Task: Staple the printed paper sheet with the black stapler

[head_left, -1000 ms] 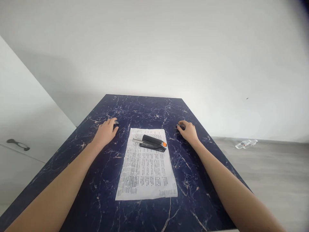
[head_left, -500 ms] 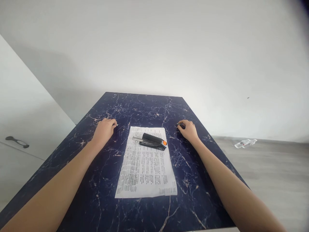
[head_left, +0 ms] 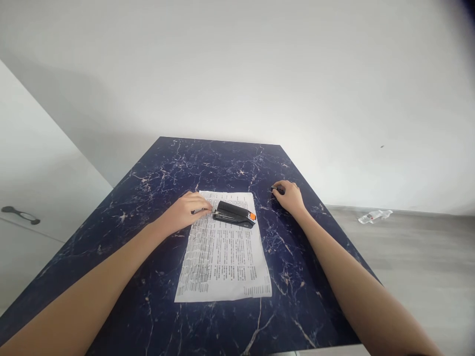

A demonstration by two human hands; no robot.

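Note:
A black stapler (head_left: pixel 234 214) with an orange patch at its right end lies on a printed sheet of paper (head_left: pixel 222 257). Its metal tray sticks out at the left end. My left hand (head_left: pixel 189 210) is closed in a pinch at that tray, over the sheet's upper left edge. Its fingertips hold a small silvery piece, mostly hidden, that looks like a strip of staples. To the right of the paper, my right hand (head_left: pixel 291 198) rests on the table, its fingers curled round a small black object (head_left: pixel 277 189) whose kind I cannot make out.
The dark blue marbled table (head_left: pixel 215 163) stands against a pale wall (head_left: pixel 237 74). A white cabinet with a dark handle (head_left: pixel 20 215) is at the left. On the floor at the right lies a clear plastic wrapper (head_left: pixel 374 216).
My left hand has moved right, from the bare table beside the paper to the stapler's left end. My right hand stays in place. The view has shifted slightly.

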